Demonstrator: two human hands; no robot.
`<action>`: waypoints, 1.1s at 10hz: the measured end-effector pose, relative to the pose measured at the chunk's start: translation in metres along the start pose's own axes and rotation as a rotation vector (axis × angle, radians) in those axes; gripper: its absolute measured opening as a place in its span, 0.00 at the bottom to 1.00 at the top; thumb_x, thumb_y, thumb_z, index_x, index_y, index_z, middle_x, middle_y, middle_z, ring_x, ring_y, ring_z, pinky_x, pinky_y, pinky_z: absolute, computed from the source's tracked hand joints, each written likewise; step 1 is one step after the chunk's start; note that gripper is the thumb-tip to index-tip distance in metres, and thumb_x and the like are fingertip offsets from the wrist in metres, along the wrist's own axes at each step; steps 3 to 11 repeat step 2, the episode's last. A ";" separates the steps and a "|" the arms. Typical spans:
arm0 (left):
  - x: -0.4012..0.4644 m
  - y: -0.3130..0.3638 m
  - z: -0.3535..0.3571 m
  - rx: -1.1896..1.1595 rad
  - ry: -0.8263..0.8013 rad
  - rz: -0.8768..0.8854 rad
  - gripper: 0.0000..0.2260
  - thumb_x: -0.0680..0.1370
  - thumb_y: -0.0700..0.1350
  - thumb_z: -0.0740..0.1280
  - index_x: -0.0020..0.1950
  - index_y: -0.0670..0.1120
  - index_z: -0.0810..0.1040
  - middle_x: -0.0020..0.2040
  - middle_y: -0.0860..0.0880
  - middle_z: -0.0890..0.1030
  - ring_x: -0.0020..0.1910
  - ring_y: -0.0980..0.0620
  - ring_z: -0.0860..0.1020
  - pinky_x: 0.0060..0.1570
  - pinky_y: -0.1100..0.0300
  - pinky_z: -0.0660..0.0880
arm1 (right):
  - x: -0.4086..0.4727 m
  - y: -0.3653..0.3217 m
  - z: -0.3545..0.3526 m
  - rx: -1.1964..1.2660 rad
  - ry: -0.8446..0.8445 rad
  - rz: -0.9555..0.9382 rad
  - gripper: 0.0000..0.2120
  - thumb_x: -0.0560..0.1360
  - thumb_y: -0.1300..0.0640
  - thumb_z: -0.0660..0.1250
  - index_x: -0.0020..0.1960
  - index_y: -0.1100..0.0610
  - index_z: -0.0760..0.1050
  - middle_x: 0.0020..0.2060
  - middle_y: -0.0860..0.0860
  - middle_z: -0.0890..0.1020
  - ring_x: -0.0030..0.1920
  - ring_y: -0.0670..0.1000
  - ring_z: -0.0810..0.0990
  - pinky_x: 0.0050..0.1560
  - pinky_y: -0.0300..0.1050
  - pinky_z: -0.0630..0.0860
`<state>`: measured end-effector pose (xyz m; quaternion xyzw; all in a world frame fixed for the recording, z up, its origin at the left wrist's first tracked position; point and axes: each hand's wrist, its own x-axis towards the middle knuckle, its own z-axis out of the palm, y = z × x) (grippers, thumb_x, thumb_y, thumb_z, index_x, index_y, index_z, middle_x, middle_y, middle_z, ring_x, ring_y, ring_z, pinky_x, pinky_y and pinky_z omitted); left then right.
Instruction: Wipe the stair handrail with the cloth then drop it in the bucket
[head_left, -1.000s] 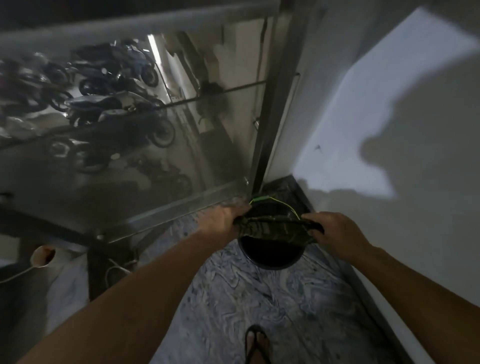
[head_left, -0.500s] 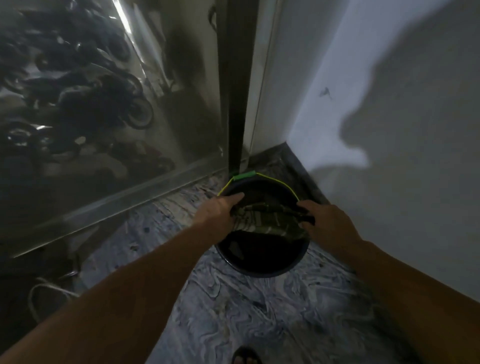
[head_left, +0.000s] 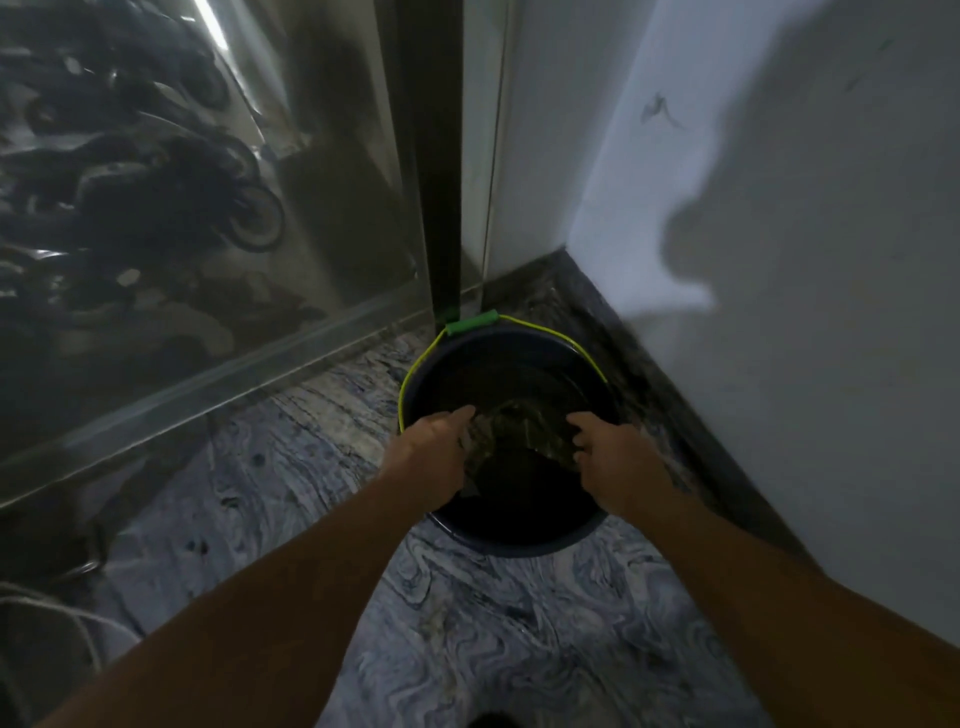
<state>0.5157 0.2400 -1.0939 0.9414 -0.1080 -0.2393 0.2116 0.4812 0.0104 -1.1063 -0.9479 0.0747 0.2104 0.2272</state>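
Note:
A dark round bucket (head_left: 524, 535) with a yellow wire handle and green grip (head_left: 471, 322) stands on the marbled floor in the corner. The dark patterned cloth (head_left: 519, 434) hangs slack inside the bucket's mouth, below the rim. My left hand (head_left: 434, 457) is over the bucket's left rim with its fingers extended, right beside the cloth's left edge. Over the right rim, my right hand (head_left: 615, 462) has its fingers apart and loosely curled, next to the cloth's right edge. Neither hand visibly pinches the cloth. The handrail is out of view.
A glass balustrade panel (head_left: 208, 234) runs along the left, ending at a dark post (head_left: 441, 182) just behind the bucket. A white wall (head_left: 779, 312) closes the right side. Through the glass, several parked motorbikes (head_left: 156, 208) show below. A rope or cable (head_left: 62, 613) lies at lower left.
The cloth was stretched taut between both hands above the bucket; now it hangs slack inside it and my fingers have opened. My view has dropped closer to the bucket.

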 end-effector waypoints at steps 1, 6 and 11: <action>-0.021 0.002 -0.013 -0.012 -0.040 -0.012 0.27 0.76 0.43 0.66 0.74 0.49 0.64 0.67 0.45 0.74 0.65 0.43 0.73 0.63 0.51 0.72 | -0.018 -0.007 -0.001 -0.003 -0.007 0.038 0.20 0.76 0.58 0.57 0.68 0.51 0.68 0.48 0.58 0.83 0.43 0.59 0.80 0.41 0.49 0.76; -0.046 -0.005 -0.027 -0.048 -0.046 -0.034 0.27 0.76 0.44 0.66 0.74 0.48 0.64 0.66 0.44 0.75 0.65 0.44 0.73 0.63 0.52 0.72 | -0.048 -0.014 -0.005 0.068 -0.005 0.061 0.19 0.76 0.60 0.59 0.66 0.55 0.70 0.46 0.56 0.83 0.43 0.57 0.80 0.42 0.49 0.76; -0.046 -0.005 -0.027 -0.048 -0.046 -0.034 0.27 0.76 0.44 0.66 0.74 0.48 0.64 0.66 0.44 0.75 0.65 0.44 0.73 0.63 0.52 0.72 | -0.048 -0.014 -0.005 0.068 -0.005 0.061 0.19 0.76 0.60 0.59 0.66 0.55 0.70 0.46 0.56 0.83 0.43 0.57 0.80 0.42 0.49 0.76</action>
